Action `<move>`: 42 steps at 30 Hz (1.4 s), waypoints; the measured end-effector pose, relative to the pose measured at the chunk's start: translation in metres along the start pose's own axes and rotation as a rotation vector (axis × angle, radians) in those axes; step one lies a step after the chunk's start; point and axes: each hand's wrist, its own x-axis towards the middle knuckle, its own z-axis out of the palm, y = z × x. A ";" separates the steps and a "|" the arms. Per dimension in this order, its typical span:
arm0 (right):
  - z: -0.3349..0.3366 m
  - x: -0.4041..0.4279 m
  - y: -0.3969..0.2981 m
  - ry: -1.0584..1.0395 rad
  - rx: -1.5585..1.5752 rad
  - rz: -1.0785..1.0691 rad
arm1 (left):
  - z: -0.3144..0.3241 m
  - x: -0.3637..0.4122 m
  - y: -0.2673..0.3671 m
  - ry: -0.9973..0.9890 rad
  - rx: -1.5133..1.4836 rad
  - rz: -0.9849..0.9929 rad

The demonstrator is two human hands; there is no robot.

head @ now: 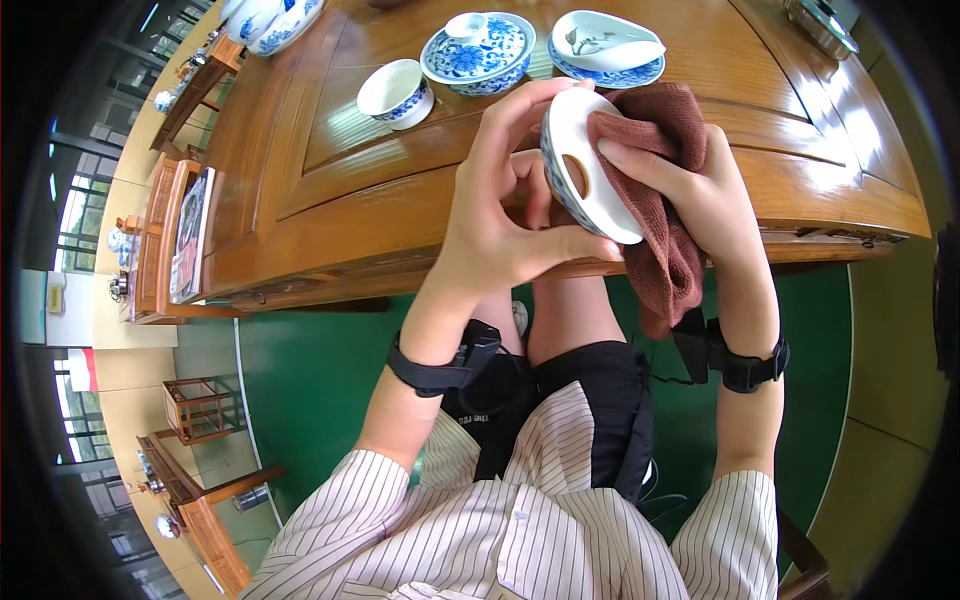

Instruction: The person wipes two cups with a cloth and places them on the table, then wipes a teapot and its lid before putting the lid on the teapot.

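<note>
A round blue-and-white porcelain piece (pixel 592 154) with a hole through its white face is tilted on edge above the table's near edge. My left hand (pixel 502 195) grips its rim, thumb at the lower edge and fingers at the top and behind. In my right hand (pixel 682 187) is a brown cloth (pixel 660 247), its folds pressed on the white face and its end hanging down. Beyond my hands stand a small blue-and-white cup (pixel 396 94), a lidded porcelain bowl (pixel 480 52) and a white spouted dish (pixel 607 41) on a blue-patterned saucer (pixel 611 75).
The wooden table (pixel 367 202) spans the view before me. At its far left is a large blue-and-white vessel (pixel 274 26), at its far right a metal lidded container (pixel 821 30). A magazine (pixel 191 232) lies on furniture at the left. My legs are below the table's edge.
</note>
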 end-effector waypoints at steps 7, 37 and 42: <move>-0.003 0.005 -0.004 -0.042 0.009 0.097 | -0.006 0.003 0.015 -0.144 -0.303 -0.367; 0.001 0.006 -0.004 -0.030 0.085 0.073 | -0.002 -0.004 0.001 0.075 0.037 -0.059; -0.004 0.005 -0.003 -0.075 0.045 0.070 | -0.007 -0.001 0.013 -0.014 -0.188 -0.313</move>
